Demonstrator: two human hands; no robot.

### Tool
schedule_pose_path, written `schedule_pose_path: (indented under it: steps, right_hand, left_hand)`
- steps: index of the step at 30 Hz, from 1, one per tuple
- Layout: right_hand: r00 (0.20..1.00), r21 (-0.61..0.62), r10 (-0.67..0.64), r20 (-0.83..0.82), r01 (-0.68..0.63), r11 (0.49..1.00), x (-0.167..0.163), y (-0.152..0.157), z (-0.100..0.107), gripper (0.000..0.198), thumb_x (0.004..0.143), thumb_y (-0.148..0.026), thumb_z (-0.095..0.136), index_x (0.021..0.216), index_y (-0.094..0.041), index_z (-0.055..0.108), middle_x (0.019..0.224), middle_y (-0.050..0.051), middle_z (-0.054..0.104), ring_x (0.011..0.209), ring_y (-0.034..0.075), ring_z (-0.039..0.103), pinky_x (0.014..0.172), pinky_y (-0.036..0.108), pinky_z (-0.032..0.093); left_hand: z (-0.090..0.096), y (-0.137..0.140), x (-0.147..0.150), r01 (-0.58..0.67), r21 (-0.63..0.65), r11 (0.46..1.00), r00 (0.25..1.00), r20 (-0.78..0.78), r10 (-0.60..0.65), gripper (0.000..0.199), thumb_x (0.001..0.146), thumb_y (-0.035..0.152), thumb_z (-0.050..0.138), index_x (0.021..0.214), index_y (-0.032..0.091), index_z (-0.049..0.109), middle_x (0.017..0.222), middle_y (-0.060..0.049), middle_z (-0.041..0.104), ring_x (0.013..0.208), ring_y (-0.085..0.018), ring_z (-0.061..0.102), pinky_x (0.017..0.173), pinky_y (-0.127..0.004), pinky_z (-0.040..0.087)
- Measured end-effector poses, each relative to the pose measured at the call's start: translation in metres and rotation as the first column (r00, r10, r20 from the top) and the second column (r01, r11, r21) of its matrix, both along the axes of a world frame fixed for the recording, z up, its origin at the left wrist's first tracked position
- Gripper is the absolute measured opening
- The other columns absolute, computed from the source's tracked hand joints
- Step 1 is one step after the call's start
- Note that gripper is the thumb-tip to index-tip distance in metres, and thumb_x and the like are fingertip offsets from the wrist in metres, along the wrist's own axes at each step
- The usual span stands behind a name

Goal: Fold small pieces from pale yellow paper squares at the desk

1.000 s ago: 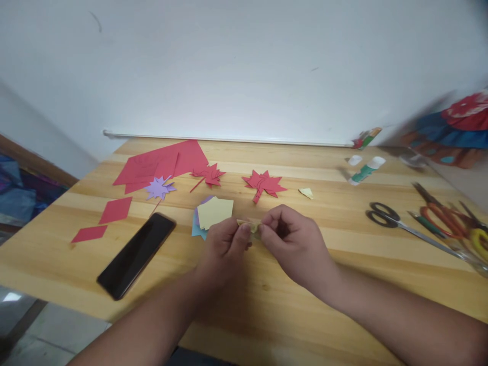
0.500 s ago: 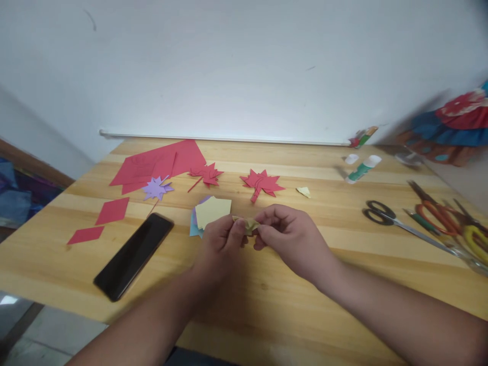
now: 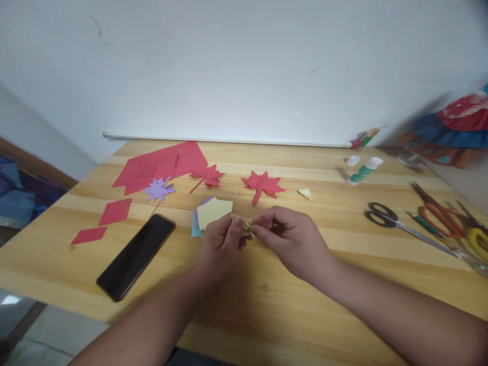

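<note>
Between my hands is a small piece of folded yellow paper [image 3: 247,224], held above the table. My left hand [image 3: 224,238] pinches it between thumb and fingers. With thumb and forefinger, my right hand [image 3: 284,231] grips the paper's right end; its other fingers are curled. Just behind my left hand lies a stack of paper squares [image 3: 215,212], yellow on top with blue and purple edges below. Farther back rest two red paper leaves, one at the middle [image 3: 263,183] and one to its left [image 3: 209,175]. A small folded yellow piece [image 3: 304,193] lies to the right.
A phone [image 3: 136,257] lies at left, near red paper diamonds [image 3: 115,211], a purple paper leaf [image 3: 159,189] and red sheets [image 3: 163,165]. At right are a glue stick [image 3: 365,171], its cap [image 3: 353,160], scissors [image 3: 381,215] and several other tools. A white board [image 3: 229,71] rises behind the table.
My right hand's fingertips have moved left, closer to my left thumb, and less of the yellow paper shows between the hands. The view has shifted slightly.
</note>
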State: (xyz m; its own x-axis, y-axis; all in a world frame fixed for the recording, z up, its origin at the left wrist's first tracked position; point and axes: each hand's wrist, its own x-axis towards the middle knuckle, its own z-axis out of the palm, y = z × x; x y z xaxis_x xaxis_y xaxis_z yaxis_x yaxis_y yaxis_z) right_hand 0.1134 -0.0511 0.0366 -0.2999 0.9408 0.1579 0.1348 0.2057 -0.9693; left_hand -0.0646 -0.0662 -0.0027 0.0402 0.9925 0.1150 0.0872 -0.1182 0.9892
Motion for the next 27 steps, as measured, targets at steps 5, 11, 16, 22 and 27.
schedule_pose_path:
  steps: [5, 11, 16, 22, 27]
  right_hand:
    - [0.984, 0.290, 0.017, 0.179, -0.069, 0.955, 0.006, 0.006, -0.003, 0.005, 0.094, -0.022, 0.072, 0.090, -0.025, 0.073, 0.082, -0.001, 0.068, 0.075, 0.014, 0.064, 0.065, 0.025, 0.050]
    - [0.956, 0.496, 0.072, 0.284, -0.211, 0.843, 0.007, 0.004, -0.007, 0.006, 0.097, -0.020, 0.070, 0.096, -0.024, 0.066, 0.084, -0.001, 0.072, 0.075, 0.013, 0.066, 0.069, 0.024, 0.052]
    - [0.950, 0.622, 0.063, 0.307, -0.250, 0.742, 0.006, 0.003, -0.009, 0.003, 0.100, -0.020, 0.064, 0.101, -0.023, 0.063, 0.095, 0.003, 0.074, 0.084, 0.015, 0.068, 0.073, 0.025, 0.054]
    - [0.942, 0.600, 0.128, 0.309, -0.298, 0.743, 0.007, 0.006, -0.004, 0.006, 0.101, -0.016, 0.060, 0.100, -0.022, 0.062, 0.090, 0.003, 0.070, 0.082, 0.015, 0.065, 0.071, 0.025, 0.054]
    - [0.957, 0.614, 0.096, 0.275, -0.252, 0.748, 0.006, 0.005, -0.004, 0.009, 0.096, -0.015, 0.063, 0.097, -0.024, 0.060, 0.084, 0.000, 0.069, 0.077, 0.015, 0.065, 0.069, 0.026, 0.054]
  left_hand:
    - [0.002, 0.000, -0.002, -0.054, 0.039, 0.998, 0.998, -0.044, 0.055, 0.054, 0.104, 0.060, 0.046, 0.074, 0.018, 0.060, 0.066, 0.000, 0.058, 0.059, -0.012, 0.052, 0.057, -0.026, 0.040]
    - [0.010, 0.000, -0.002, -0.066, 0.089, 0.994, 0.983, -0.167, 0.080, 0.056, 0.103, 0.063, 0.045, 0.069, 0.020, 0.051, 0.063, 0.002, 0.051, 0.059, -0.013, 0.045, 0.057, -0.027, 0.035]
    - [0.009, -0.001, -0.002, -0.046, 0.132, 0.990, 0.973, -0.219, 0.074, 0.057, 0.104, 0.063, 0.041, 0.066, 0.021, 0.047, 0.063, 0.002, 0.046, 0.062, -0.014, 0.043, 0.060, -0.029, 0.034]
    - [0.009, -0.001, -0.003, -0.016, 0.156, 0.988, 0.983, -0.177, 0.044, 0.057, 0.105, 0.061, 0.042, 0.066, 0.020, 0.049, 0.063, 0.002, 0.047, 0.062, -0.014, 0.044, 0.060, -0.030, 0.035]
    - [0.012, -0.002, -0.003, 0.002, 0.159, 0.987, 0.982, -0.186, 0.028, 0.055, 0.106, 0.058, 0.043, 0.067, 0.020, 0.051, 0.064, 0.002, 0.049, 0.061, -0.013, 0.044, 0.058, -0.028, 0.034]
